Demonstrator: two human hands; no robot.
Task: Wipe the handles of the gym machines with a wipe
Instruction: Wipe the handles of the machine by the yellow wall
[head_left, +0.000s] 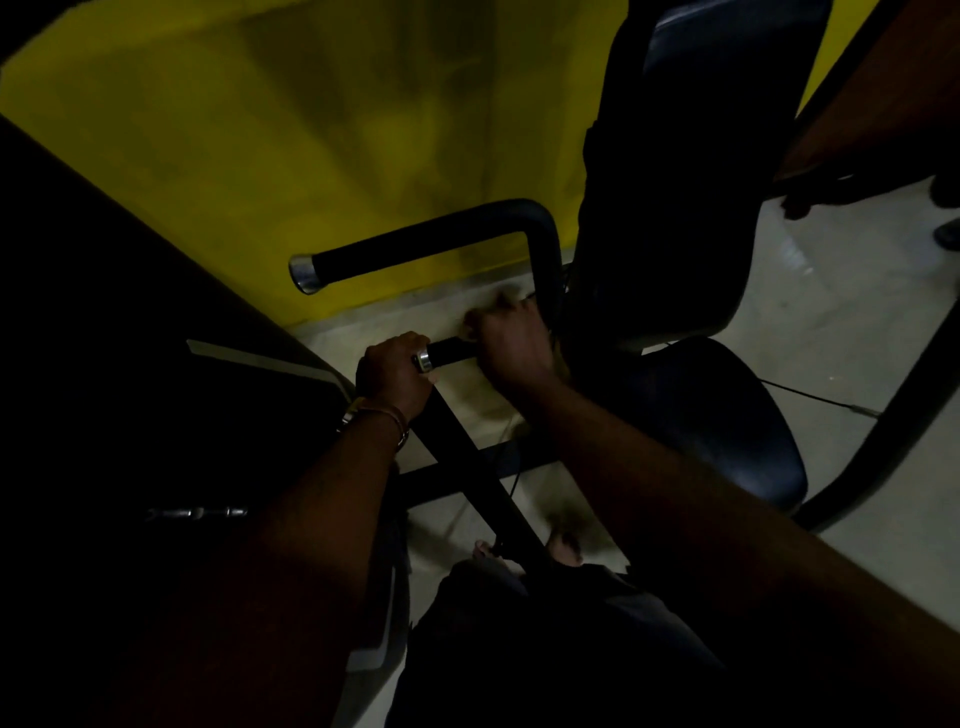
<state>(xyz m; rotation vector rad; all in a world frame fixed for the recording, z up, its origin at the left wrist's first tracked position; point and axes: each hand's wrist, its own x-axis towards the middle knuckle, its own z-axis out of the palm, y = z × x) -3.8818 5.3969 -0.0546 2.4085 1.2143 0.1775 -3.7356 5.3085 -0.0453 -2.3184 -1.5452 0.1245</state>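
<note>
Handles: two. Near handle (451, 351) at centre, left hand (395, 376) curled round its capped end, right hand (511, 343) wrapped round its grip, blurred; wipe unclear. Far handle (415, 243) at 12 o'clock, untouched.

The single head view looks steeply down from close above the hands (452, 358), facing a yellow wall (311, 130) and pale floor (831, 270).

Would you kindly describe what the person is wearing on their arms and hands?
Both forearms are bare, with no sleeves showing. The left hand has a thin metal bangle and a yellowish band at the wrist. The right hand shows no jewellery, though it is blurred.
</note>
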